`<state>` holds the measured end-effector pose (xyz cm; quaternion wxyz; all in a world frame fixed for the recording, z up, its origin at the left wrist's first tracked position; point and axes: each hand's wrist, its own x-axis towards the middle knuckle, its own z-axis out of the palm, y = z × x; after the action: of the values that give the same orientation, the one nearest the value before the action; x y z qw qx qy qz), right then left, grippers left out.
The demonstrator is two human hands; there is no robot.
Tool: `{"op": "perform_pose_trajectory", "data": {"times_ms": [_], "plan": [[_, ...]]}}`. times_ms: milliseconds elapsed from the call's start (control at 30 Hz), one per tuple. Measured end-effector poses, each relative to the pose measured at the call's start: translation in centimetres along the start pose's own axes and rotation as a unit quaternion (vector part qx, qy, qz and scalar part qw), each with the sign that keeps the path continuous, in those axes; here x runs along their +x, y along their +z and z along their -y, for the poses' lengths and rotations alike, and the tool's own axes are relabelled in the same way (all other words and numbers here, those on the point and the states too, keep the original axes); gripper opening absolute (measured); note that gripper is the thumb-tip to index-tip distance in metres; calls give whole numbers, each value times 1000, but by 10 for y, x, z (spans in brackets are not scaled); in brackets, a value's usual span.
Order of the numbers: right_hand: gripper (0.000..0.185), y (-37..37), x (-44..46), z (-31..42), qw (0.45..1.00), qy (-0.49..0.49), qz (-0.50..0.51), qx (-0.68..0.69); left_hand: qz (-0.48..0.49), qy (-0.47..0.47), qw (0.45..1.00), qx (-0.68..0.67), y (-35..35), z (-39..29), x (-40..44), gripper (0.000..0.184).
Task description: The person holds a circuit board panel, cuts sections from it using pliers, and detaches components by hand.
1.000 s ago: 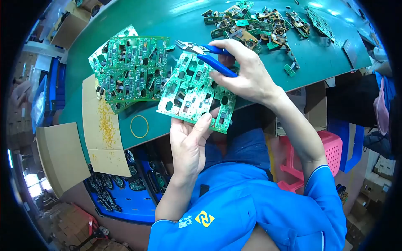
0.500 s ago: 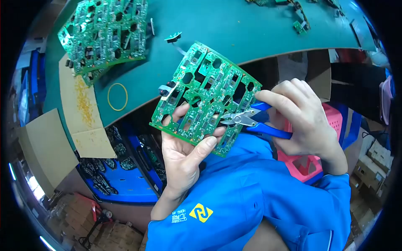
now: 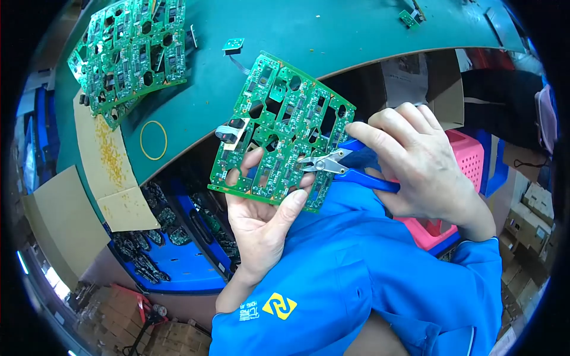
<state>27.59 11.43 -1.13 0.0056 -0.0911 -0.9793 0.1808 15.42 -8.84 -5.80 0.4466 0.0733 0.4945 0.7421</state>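
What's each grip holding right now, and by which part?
The left grip holds the circuit board by its near edge, thumb on top, fingers beneath. The right grip holds the pliers by their blue handles.

I'm standing in an electronics workshop: a person (image 3: 344,255) is holding cutters (image 3: 329,164) to a circuit-board panel (image 3: 289,132), similar panels (image 3: 133,58) are lying on a green workbench (image 3: 356,38), dark parts (image 3: 139,256) are resting in a blue bin (image 3: 193,267) below, and cardboard cartons (image 3: 527,224) are crowding the floor (image 3: 178,302).
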Motion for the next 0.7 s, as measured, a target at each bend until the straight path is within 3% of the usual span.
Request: {"op": "perform_pose_trajectory", "data": {"times_ms": [700], "plan": [[61,-3,0,-1,998,17,26,51,-10,8,999,35,1,0,2,76]]}}
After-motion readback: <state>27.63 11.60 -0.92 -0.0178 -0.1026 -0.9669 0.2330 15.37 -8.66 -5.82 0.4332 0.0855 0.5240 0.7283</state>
